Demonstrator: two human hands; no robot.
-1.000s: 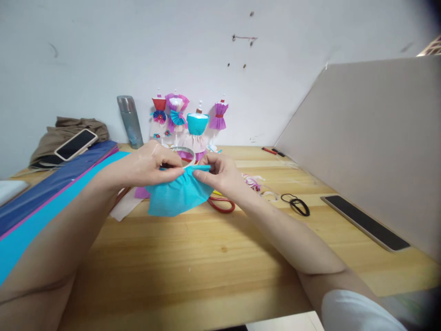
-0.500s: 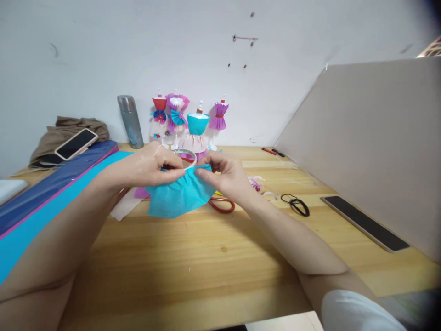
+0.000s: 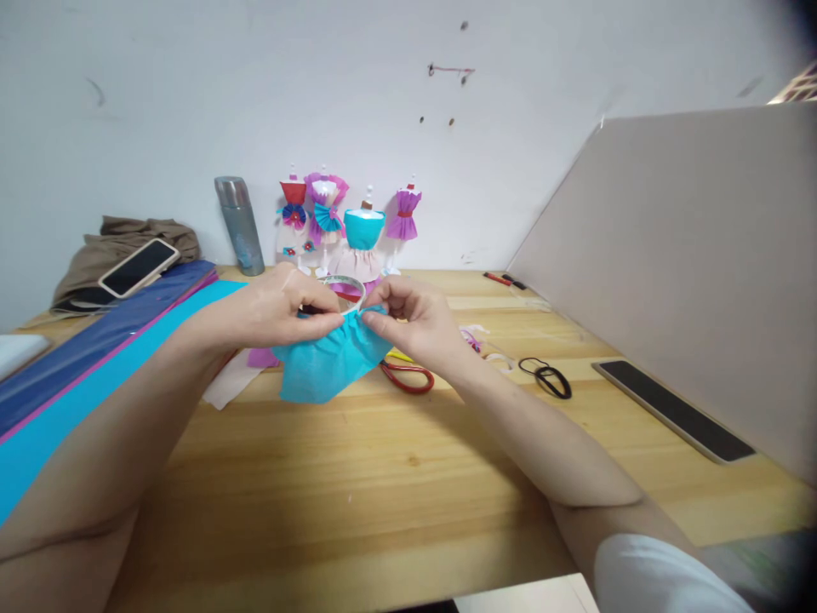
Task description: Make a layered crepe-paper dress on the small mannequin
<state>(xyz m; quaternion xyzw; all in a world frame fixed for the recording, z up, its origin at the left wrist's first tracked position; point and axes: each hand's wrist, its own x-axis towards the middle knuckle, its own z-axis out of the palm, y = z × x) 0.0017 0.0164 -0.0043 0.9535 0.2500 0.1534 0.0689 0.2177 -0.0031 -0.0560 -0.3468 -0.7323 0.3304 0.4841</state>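
Leftward, coloured sheets (image 3: 95, 345) lie along the left edge of the bench (image 3: 383, 519). Above its middle, my left hand (image 3: 277, 308) pinches turquoise material (image 3: 328, 366) by its gathered top; my right hand (image 3: 418, 322) pinches there too, grip closed. A dark slab (image 3: 670, 409) lies near the right edge.

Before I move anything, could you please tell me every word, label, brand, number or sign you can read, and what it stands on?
No text is readable.
White ring-shaped roll: marks on its inner face, too small to read.
Grey metallic bottle: pale marks, too blurred to identify as lettering.
Turquoise crinkled sheet: no lettering visible.
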